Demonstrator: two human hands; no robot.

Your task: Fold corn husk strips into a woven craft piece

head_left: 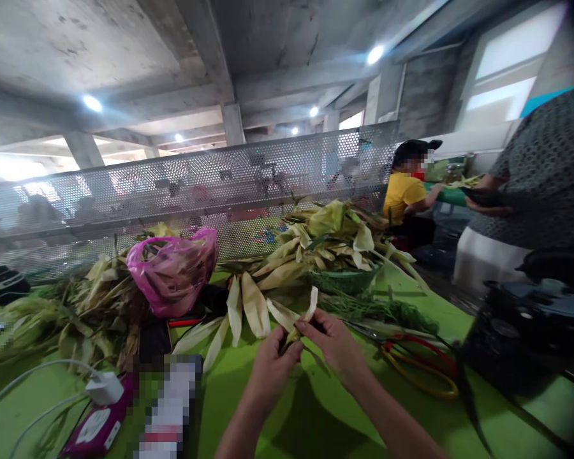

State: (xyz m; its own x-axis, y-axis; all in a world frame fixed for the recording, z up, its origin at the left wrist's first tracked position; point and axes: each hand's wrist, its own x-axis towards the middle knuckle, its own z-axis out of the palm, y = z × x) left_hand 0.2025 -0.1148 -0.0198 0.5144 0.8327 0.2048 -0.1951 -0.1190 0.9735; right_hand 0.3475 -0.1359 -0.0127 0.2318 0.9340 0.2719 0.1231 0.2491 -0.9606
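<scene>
Both my hands meet over the green table, pinching a pale corn husk (283, 313) folded into a small bundle. My left hand (273, 352) grips its lower end, with the thumb on top. From the other side my right hand (326, 336) pinches the husk, and a white strip sticks up past its fingers. The bundle's underside is hidden by my fingers. Just beyond lie several loose husks (254, 306). Right of my right hand rest scissors (423, 370) with red and yellow handles.
A heap of husks (332, 226) spills over a green basket (347, 280). Left are a pink plastic bag (172, 268), more husks (100, 312), a phone (169, 408) and a purple power strip (98, 424). A perforated metal screen (249, 178) stands behind. People (404, 191) are at right, near a black bag (516, 331).
</scene>
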